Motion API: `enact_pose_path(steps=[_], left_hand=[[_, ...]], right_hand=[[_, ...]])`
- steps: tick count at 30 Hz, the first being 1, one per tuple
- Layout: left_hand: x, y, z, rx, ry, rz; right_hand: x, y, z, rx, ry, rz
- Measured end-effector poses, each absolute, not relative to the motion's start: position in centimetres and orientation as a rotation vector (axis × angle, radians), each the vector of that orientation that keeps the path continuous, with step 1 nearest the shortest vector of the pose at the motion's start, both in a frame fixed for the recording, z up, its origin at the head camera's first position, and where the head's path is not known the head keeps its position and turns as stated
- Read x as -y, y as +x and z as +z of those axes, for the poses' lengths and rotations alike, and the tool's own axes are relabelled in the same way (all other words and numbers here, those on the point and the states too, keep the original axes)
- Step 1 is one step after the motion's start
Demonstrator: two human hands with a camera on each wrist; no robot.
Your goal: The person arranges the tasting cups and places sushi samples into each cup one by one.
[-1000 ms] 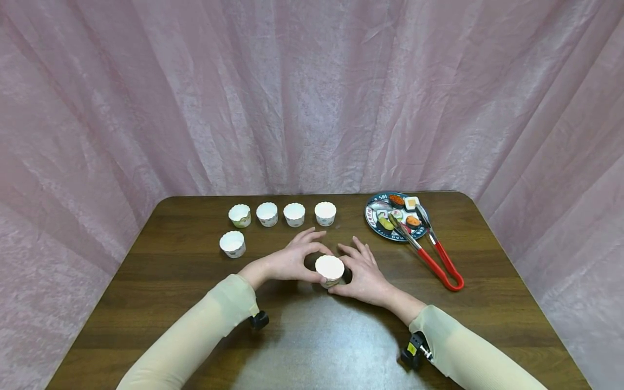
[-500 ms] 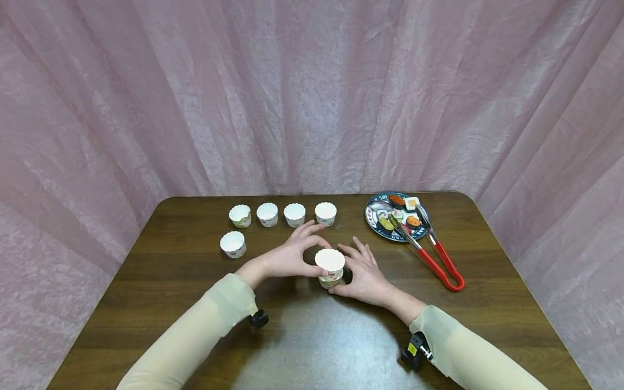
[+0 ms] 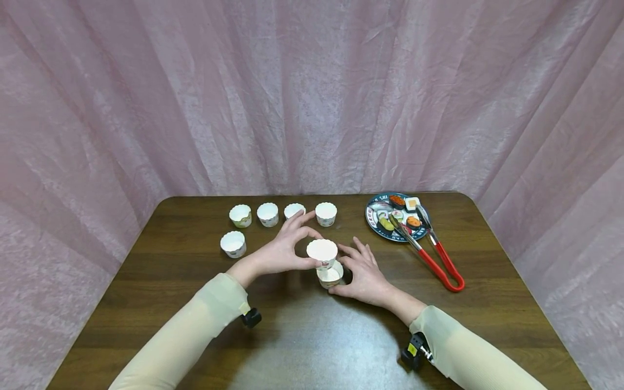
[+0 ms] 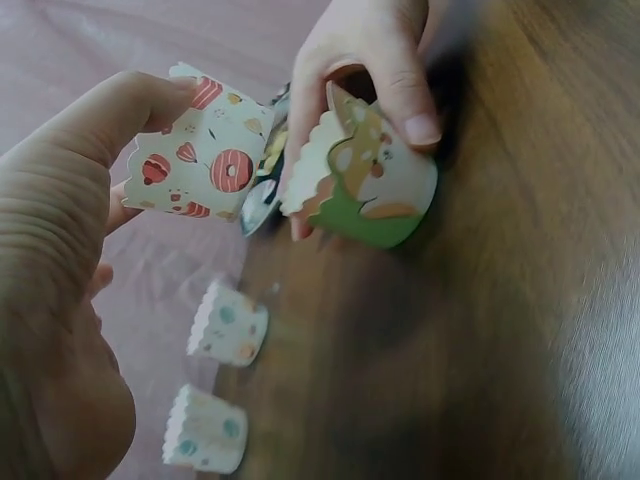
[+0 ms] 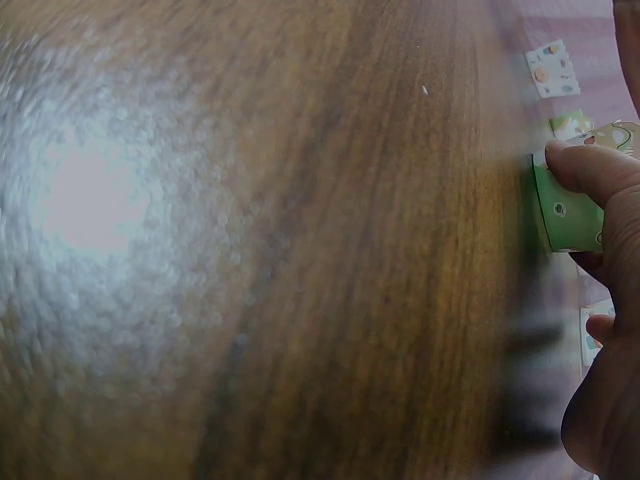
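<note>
My left hand [image 3: 280, 250] pinches a white paper baking cup [image 4: 200, 155] with red doughnut prints between thumb and fingers. It is raised above and slightly left of a second baking cup [image 4: 385, 190], which is green with an animal picture. My right hand [image 3: 364, 276] grips this green cup by its side, thumb in front, close over the wooden table [image 3: 312, 346]. In the head view the raised cup overlaps the back of the green cup's rim. The right wrist view shows the right thumb [image 5: 590, 170] against the green wall.
Several more baking cups stand behind, in a back row [image 3: 268, 215] with one cup [image 3: 233, 245] in front at left. At back right, a blue-rimmed plate [image 3: 371, 223] bears sushi pieces [image 3: 397, 202]. Red-handled tongs [image 3: 441, 266] lie across it onto the table.
The doughnut-print cup has come up out of the green cup in my left hand and moved slightly left and away. My right hand has stayed in place around the green cup.
</note>
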State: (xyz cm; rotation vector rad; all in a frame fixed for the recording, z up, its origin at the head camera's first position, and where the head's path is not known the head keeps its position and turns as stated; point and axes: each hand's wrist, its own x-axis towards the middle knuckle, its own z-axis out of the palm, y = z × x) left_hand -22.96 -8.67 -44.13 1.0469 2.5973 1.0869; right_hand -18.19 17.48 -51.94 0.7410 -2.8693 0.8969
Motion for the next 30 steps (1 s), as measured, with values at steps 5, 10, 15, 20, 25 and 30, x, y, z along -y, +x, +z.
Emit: enact_pose_path(steps=[5, 10, 15, 20, 25, 30], left_hand=[[10.5, -23.1, -43.4, -2.654, 1.008, 1.113], [12.4, -23.4, -43.2, -2.705, 0.951, 1.108], [13.7, -23.5, -42.9, -2.744, 0.933, 1.1], [14.7, -23.6, -42.9, -2.786, 0.909, 1.066], [16.1, -23.8, -42.8, -2.904, 0.915, 0.99], [17.7, -24.1, -43.1, -2.997, 0.893, 0.876]], right_hand=[[-17.5, -18.2, -51.9, 2.855, 0.741, 0.903], [-17.5, -18.2, -52.0, 2.841, 0.747, 0.923], [-17.4, -18.2, -52.1, 2.834, 0.744, 0.939], [-17.4, -18.2, -52.1, 2.836, 0.743, 0.934], [-17.4, -18.1, -51.9, 2.842, 0.744, 0.927], [-17.4, -18.1, -51.9, 2.841, 0.746, 0.931]])
